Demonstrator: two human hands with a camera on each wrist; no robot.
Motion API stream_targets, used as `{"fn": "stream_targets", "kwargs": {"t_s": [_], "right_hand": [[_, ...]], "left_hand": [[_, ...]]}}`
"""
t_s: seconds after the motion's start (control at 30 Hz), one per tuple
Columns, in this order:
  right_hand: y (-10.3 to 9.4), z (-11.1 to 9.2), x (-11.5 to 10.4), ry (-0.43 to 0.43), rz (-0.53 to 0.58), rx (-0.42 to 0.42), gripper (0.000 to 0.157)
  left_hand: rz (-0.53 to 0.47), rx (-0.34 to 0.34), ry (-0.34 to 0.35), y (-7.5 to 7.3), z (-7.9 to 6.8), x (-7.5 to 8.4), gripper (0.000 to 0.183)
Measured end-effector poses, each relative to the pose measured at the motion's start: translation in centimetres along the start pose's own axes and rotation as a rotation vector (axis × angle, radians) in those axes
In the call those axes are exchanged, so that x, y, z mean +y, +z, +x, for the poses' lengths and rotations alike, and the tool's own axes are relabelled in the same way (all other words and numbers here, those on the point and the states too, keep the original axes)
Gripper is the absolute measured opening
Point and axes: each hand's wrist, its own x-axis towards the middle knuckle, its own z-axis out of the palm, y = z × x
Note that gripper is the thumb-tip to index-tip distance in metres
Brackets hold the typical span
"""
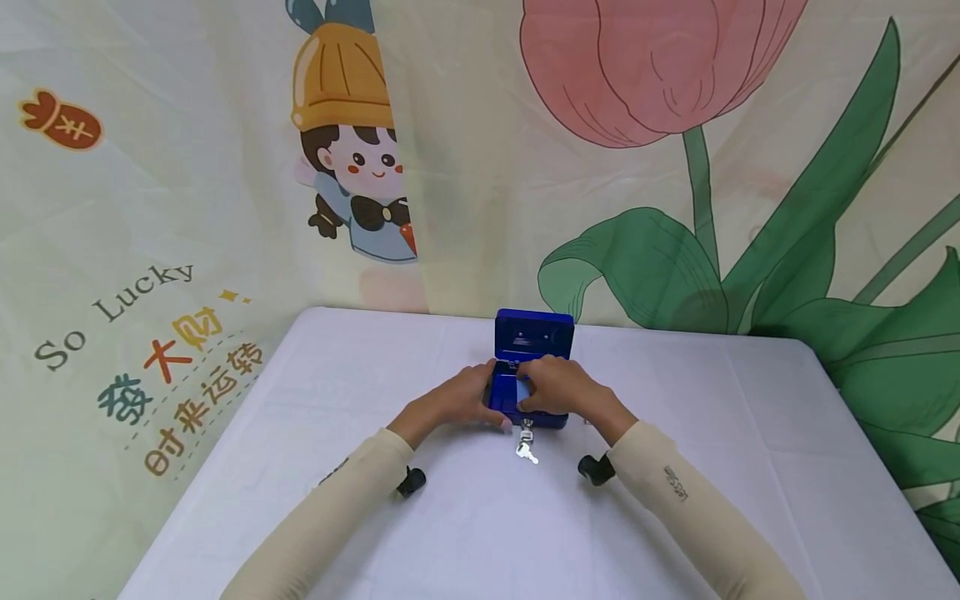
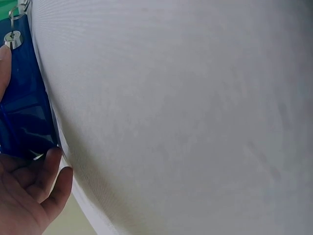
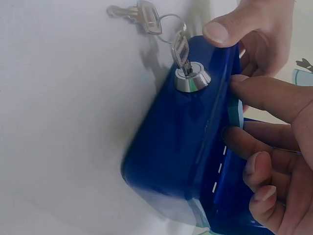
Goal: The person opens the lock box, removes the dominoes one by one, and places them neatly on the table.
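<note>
A small blue metal cash box (image 1: 551, 422) stands on the table with its lid (image 1: 534, 321) raised at the back. At its left side my left hand (image 1: 467, 397) holds the box, the thumb at the front wall and the fingers along the side. My right hand (image 1: 558, 386) reaches into the box; thumb and forefinger pinch a light-blue flat piece (image 3: 235, 112), its kind unclear and mostly hidden by the fingers. A silver lock (image 3: 192, 78) on the front wall has a key (image 3: 181, 51) in it. From its ring hangs a second key (image 3: 146, 18).
White cloth covers the table (image 1: 480, 533). Behind it hangs a printed curtain (image 1: 465, 167) with a tulip and a cartoon figure. A black wrist camera (image 1: 596, 469) sits under the right sleeve, another camera (image 1: 412, 482) under the left.
</note>
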Motion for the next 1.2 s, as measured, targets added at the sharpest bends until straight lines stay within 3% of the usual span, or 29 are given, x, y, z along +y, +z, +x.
{"fn": "stream_targets", "kwargs": {"t_s": [0.23,0.53,1.2], "right_hand": [[-0.8,-0.8,0.2,0.014,-0.011,0.003,0.048],[-1.5,-1.6,1.1,0.050,0.006,-0.003,0.050],[-2.0,-3.6,3.7,0.112,0.010,0.021,0.052]], "left_hand": [[-0.014,-0.001,-0.021,0.0,0.0,0.1,0.115],[-0.022,0.015,0.027,0.0,0.1,0.0,0.110],[-0.015,0.022,0.017,0.1,0.1,0.2,0.111]]}}
